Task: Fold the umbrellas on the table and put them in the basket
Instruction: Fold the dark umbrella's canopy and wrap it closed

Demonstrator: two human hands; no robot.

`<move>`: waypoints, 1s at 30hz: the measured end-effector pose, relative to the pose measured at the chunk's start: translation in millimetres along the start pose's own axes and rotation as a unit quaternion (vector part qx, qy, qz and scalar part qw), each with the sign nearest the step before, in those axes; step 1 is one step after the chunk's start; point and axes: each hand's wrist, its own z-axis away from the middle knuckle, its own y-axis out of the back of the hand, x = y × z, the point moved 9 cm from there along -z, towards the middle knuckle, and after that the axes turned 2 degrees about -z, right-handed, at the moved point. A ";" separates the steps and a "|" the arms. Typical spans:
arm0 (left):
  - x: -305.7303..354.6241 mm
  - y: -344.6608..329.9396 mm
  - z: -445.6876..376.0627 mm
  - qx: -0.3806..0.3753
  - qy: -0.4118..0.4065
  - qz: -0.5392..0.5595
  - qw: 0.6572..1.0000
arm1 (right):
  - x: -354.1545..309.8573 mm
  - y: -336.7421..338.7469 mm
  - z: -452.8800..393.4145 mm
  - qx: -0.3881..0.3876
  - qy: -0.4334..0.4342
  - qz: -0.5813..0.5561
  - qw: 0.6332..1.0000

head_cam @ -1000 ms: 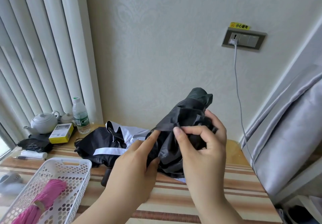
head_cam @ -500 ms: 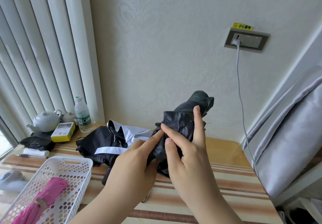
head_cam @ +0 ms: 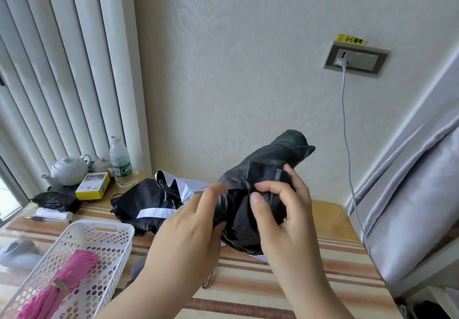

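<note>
Head view: a half-gathered black fabric umbrella is held up above a striped wooden table, in front of the wall.
Right hand: fingers are curled into the dark cloth near the middle of the bundle, pinching a fold; a firm hold on the canopy is judged.
Left hand: the lower part of the bundle is supported against the palm, with the fingers extended and blurred; whether cloth is actually gripped cannot be told.
Long axis: the bundle is tilted, its closed tip pointing up and to the right, its loose lower end down toward the wrists.
Step in hand: the pleats are judged to be being wrapped round the shaft.
White perforated plastic basket: it is placed low on the left, nearer the left hand, well apart from the bundle; a rolled pink umbrella is already laid inside.
Black-and-white unfolded umbrella: left on the table behind the hands.
</note>
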 end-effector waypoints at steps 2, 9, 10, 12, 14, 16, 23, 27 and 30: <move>4.0 1.1 0.9 0.017 -0.021 -0.033 0.999 | 1.7 3.7 -0.5 0.033 -0.009 0.033 0.999; -0.9 0.6 2.9 0.028 -0.026 -0.074 0.996 | 14.5 12.0 -6.8 0.051 -0.083 -0.036 0.995; -0.4 1.8 3.6 0.034 -0.030 -0.081 0.996 | 13.4 10.9 -6.9 0.047 -0.088 -0.036 0.994; 0.7 3.4 4.4 0.043 -0.034 -0.091 0.994 | 10.8 9.1 -6.6 0.049 -0.086 -0.027 0.995; 0.6 3.6 5.3 0.045 -0.032 -0.091 0.994 | 14.1 8.6 -7.4 0.056 -0.100 -0.048 0.992; -1.6 4.3 5.9 0.045 -0.029 -0.083 0.995 | 23.5 6.6 -7.4 0.064 -0.136 -0.147 0.978; -3.2 7.9 5.6 0.043 -0.028 -0.098 0.994 | 36.8 0.7 -3.2 0.079 -0.196 -0.267 0.940; 1.5 0.7 4.5 0.031 -0.042 -0.110 0.993 | 37.1 -0.1 1.8 0.103 -0.216 -0.234 0.942; 4.9 -5.6 7.5 0.029 -0.067 -0.114 0.991 | 32.1 -1.8 4.8 0.101 -0.204 -0.233 0.945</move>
